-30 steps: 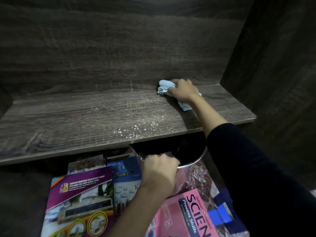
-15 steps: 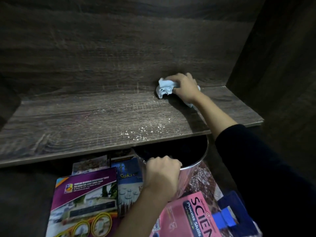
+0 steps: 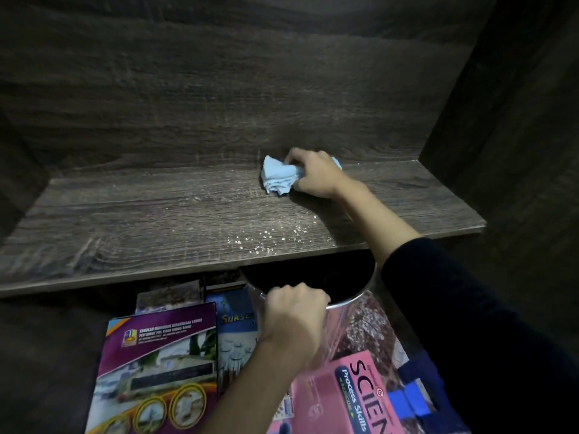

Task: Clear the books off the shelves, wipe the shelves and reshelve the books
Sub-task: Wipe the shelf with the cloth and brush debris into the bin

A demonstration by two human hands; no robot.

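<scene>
My right hand (image 3: 316,175) grips a crumpled light-blue cloth (image 3: 279,175) against the back of the bare dark-wood shelf (image 3: 141,227). White crumbs (image 3: 266,238) lie scattered near the shelf's front edge. Just under that edge my left hand (image 3: 291,321) grips the rim of a shiny metal bin (image 3: 344,303) with a dark inside. Below lie several books: a purple one (image 3: 159,349), a blue one (image 3: 235,336) and a pink science book (image 3: 354,393).
The shelf's back panel (image 3: 219,89) and right side wall (image 3: 501,120) close in the space. A dark blue bag (image 3: 419,396) with a bright blue strap lies at the lower right beside the books.
My right hand has slid the cloth a little to the left along the back of the shelf. My left hand keeps its grip on the bin rim.
</scene>
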